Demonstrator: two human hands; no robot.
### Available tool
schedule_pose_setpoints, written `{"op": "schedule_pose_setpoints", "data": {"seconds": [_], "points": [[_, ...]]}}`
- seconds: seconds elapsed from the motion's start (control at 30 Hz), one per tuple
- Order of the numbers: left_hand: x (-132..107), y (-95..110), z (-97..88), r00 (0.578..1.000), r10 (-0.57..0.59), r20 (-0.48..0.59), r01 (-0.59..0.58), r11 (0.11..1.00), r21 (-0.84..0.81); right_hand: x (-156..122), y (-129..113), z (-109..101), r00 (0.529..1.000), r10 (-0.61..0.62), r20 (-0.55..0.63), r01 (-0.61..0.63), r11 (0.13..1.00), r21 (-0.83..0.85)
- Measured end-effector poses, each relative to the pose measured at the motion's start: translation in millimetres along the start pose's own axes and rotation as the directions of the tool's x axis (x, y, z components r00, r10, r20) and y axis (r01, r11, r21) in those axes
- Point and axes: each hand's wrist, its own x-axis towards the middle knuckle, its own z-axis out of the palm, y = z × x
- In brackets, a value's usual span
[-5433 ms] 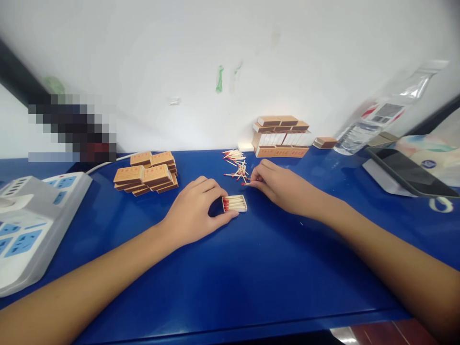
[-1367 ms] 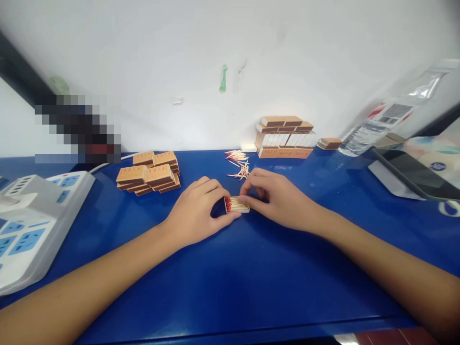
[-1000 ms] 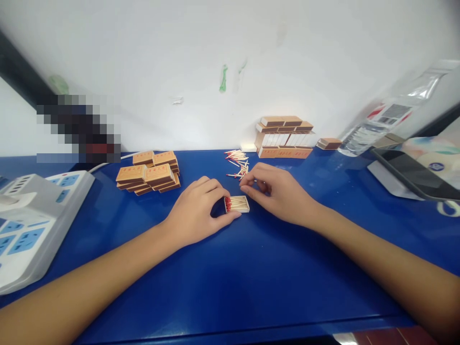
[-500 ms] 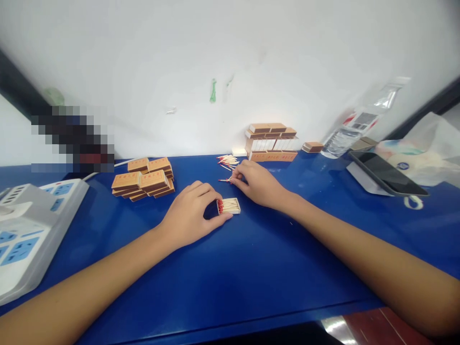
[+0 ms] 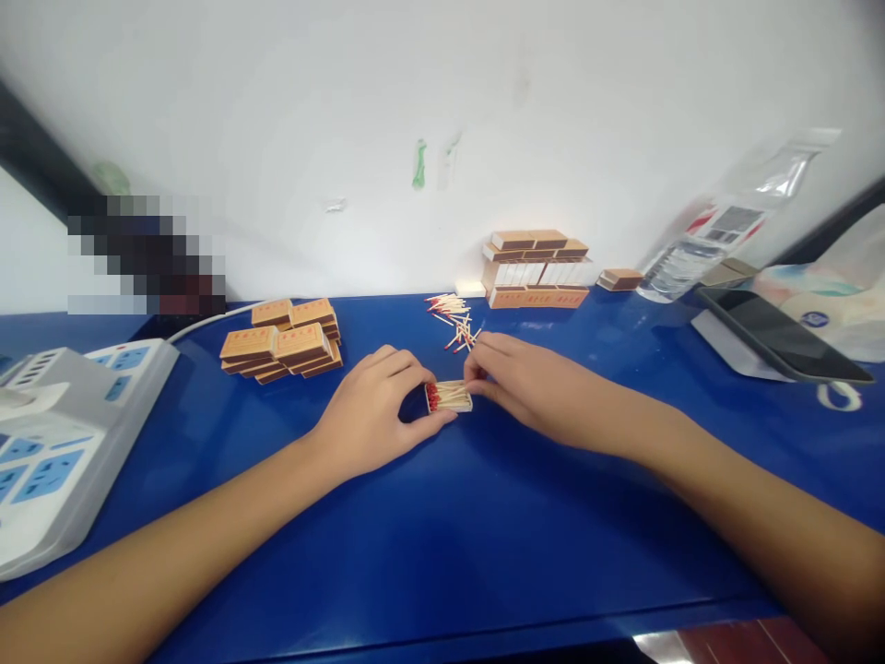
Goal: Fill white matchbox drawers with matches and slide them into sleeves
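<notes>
White wall [image 5: 277, 111] with a couple of green smudges, and a shiny blue tabletop [image 5: 449, 535] pushed up against it. In the middle of that sits a small matchbox tray [image 5: 465, 406] full of matches [image 5: 451, 395], red heads all toward the left. The left hand [image 5: 377, 406] has it clamped between thumb and fingers. The right hand [image 5: 518, 383] is at the other end, fingertips bunched together right at the tray; honestly can't tell if there's a match pinched in there.

Just behind is a messy heap of loose matches [image 5: 449, 305]. Off to the left there's a low pile of matchboxes [image 5: 300, 346], and against the wall a taller matchbox stack [image 5: 536, 296], with a single box [image 5: 622, 279] beside it. Far right: clear bottle [image 5: 712, 232] and a phone [image 5: 788, 337]. Chunky white power strip [image 5: 89, 424] on the far left.
</notes>
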Motion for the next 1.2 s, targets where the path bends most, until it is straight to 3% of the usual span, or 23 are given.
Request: {"op": "schedule_pose_setpoints", "data": {"seconds": [0.27, 0.4, 0.53, 0.73, 1.2], "points": [[1, 1, -0.5, 1.000, -0.006, 0.000, 0.006, 1.000, -0.005, -2, -7, -2, 0.994, 0.064, 0.084, -0.066, 0.998, 0.024], [1, 2, -0.8, 1.000, -0.009, 0.001, 0.009, 1.000, -0.004, -2, -4, -7, 1.000, 0.024, 0.004, -0.025, 0.999, 0.042], [1, 1, -0.1, 1.000, -0.008, -0.002, 0.008, 1.000, -0.008, 0, -4, 1, 0.996, -0.005, -0.086, 0.008, 0.999, 0.036], [0, 0, 0.1, 1.000, 0.008, 0.003, -0.008, 1.000, -0.002, 2, -12, 15, 0.998, -0.041, -0.053, 0.044, 0.997, 0.059], [0, 0, -0.1, 1.000, 0.014, 0.001, -0.014, 1.000, -0.008, 2, -6, 15, 0.998, -0.051, -0.028, 0.054, 0.993, 0.101]]}}
